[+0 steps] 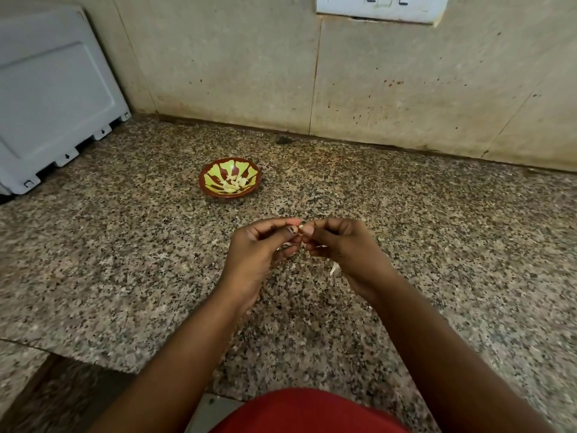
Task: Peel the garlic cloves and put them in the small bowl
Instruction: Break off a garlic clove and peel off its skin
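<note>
— Head camera first: what are the hands doing?

— Both are meeting at the middle of the frame, above the speckled stone counter [125, 245]. The left hand [259, 254] and the right hand [346, 248] are curling their fingers inward, thumbs and forefingers pinching one small pale garlic clove [301, 228] between them, fingertips almost touching.

— Is any skin coming off?

— Thin papery skin [292, 244] is showing just under the fingertips, between the two hands. A few more pale flakes are lying on the counter below the hands, though they are too small to make out clearly.

— And the bowl?

— The small bowl [230, 179], reddish brown with a yellow-green pattern, is sitting on the counter above the hands, left of centre, well apart from them. Peeled cloves [232, 185] are lying inside it.

— Anything else?

— A grey appliance [53, 98] is standing at the upper left, a white switch plate [381, 7] is showing at the top edge on the wall, and red clothing [309, 414] is filling the bottom centre.
</note>
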